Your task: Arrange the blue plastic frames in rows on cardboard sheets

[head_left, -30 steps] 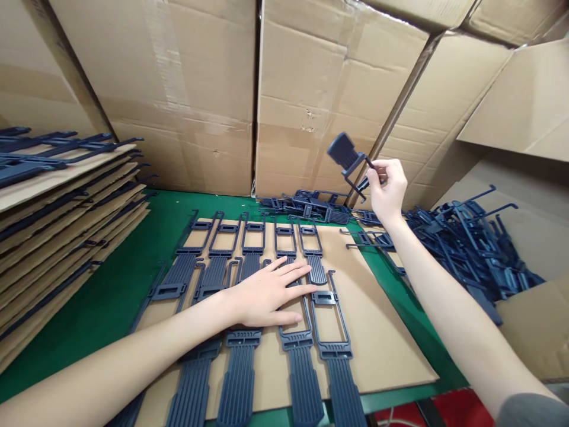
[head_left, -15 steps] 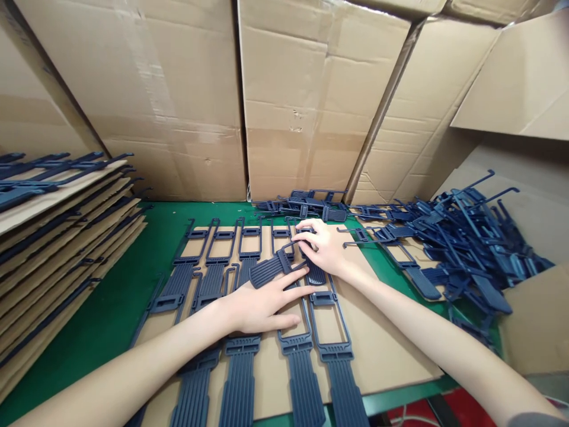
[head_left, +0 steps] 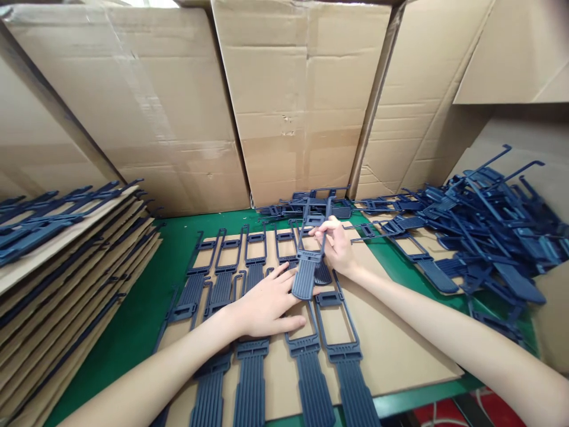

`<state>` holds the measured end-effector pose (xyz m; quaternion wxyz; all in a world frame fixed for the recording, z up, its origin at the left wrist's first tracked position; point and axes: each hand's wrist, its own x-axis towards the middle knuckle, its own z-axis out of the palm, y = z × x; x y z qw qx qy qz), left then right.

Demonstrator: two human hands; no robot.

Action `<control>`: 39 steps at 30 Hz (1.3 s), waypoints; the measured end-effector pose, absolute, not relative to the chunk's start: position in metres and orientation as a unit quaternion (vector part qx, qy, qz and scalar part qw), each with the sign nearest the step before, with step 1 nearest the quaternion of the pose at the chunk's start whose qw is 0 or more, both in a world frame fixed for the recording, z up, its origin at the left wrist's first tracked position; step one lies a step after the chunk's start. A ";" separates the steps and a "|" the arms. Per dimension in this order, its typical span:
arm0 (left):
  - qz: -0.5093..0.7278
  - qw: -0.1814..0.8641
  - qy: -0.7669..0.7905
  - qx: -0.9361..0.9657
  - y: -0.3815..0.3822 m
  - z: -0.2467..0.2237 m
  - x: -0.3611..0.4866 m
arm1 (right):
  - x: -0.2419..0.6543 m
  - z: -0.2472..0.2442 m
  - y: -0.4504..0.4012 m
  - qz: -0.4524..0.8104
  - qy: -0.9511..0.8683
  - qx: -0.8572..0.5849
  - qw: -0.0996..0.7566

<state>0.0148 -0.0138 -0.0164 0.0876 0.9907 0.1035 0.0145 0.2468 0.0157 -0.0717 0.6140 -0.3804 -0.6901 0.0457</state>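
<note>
My right hand [head_left: 336, 248] pinches the side bar of a dark blue plastic frame piece [head_left: 304, 279], which has a ribbed flat end and a long open frame. The piece is raised at a tilt, ribbed end toward me. Just left of it, my left hand [head_left: 269, 302] lies with fingers spread over the laid-out pieces, its fingertips partly hidden behind the ribbed end. Similar pieces lie in two rows on a cardboard sheet [head_left: 395, 356]; a near-row piece [head_left: 351, 379] is at the right end. Another ribbed end [head_left: 323, 274] shows below my right hand.
A loose heap of the same blue pieces [head_left: 484, 231] fills the right side, with a smaller pile [head_left: 306, 204] at the back. Cardboard layers with pieces between them form a stack [head_left: 89, 302] on the left. Large cartons [head_left: 293, 101] stand behind the green table [head_left: 120, 338].
The piece in my right hand has swung from lying slantwise to standing lengthwise, its frame end pointing away from me. My left hand has stayed nearly in place. The camera view has shifted slightly.
</note>
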 end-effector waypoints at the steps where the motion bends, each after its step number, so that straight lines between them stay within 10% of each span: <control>1: 0.011 0.087 0.105 0.991 -0.014 -0.016 0.015 | 0.248 -0.073 0.017 0.068 -0.673 -0.381 0.630; 14: -0.009 0.089 0.113 0.990 -0.014 -0.015 0.015 | 0.273 -0.053 0.034 0.385 -0.423 -0.400 0.716; 29: -0.001 0.094 0.116 0.989 -0.014 -0.015 0.015 | 0.321 -0.047 0.028 -0.126 -0.689 -0.560 0.442; 39: -0.003 0.091 0.117 0.989 -0.013 -0.017 0.015 | 0.322 -0.065 0.034 -0.063 -0.734 -0.583 0.344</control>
